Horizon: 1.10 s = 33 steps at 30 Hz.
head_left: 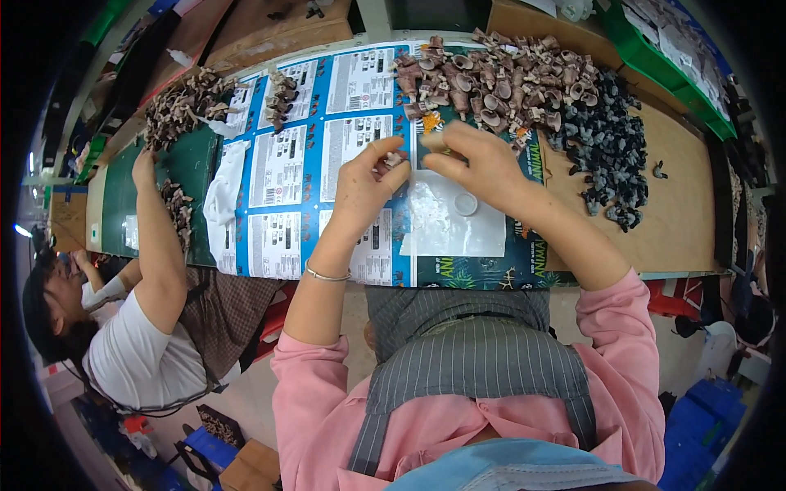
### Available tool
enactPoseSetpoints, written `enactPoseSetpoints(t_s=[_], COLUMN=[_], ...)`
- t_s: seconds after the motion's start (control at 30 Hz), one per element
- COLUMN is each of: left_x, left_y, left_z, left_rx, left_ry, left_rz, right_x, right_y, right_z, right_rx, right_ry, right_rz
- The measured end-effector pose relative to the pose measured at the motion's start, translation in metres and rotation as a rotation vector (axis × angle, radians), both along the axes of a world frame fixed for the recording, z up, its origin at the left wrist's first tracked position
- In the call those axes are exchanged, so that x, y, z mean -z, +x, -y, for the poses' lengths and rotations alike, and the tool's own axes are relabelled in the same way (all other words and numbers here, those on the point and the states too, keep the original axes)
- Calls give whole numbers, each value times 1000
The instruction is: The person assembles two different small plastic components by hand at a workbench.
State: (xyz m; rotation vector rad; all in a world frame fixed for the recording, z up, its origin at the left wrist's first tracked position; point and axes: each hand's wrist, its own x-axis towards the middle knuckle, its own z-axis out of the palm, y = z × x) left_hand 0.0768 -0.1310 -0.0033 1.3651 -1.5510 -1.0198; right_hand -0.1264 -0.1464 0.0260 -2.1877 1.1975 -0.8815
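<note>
My left hand [370, 186] is closed, with a small brownish plastic figure part [388, 164] between thumb and fingers. Close by on the right, my right hand [490, 170] has its thumb and fingers drawn together. Something pale shows at its fingertips, too blurred to name. Below the right hand, a small round clear dish [466, 204] rests on a whitish, shiny sheet [450, 233]. Beyond both hands lies a heap of brown, hollow plastic parts [499, 86]. Right of it is a pile of dark grey and black small parts [610, 151].
Blue-and-white printed sheets [278, 168] cover the table, with a crumpled white cloth [225, 192] and a short row of brown parts [281, 98]. At left, a co-worker [147, 344] reaches toward another brown heap [184, 106]. A green bin [671, 69] stands far right.
</note>
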Motion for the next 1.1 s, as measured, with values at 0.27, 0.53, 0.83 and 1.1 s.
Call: enactPoseSetpoints(t_s=[0.27, 0.53, 0.83, 1.1], left_x=[18, 20, 19, 26], left_y=[0, -4, 36, 145], left_z=[-4, -9, -2, 48], left_rx=[42, 16, -66, -341], left_ry=[-236, -292, -201, -196], left_rz=[231, 231, 183, 309], right_x=[25, 29, -11, 36], right_y=[34, 32, -2, -123], right_z=[24, 26, 16, -68], right_rx=[-225, -247, -145, 315], right_ry=[-178, -415, -7, 164], right_rz=[40, -20, 239, 277])
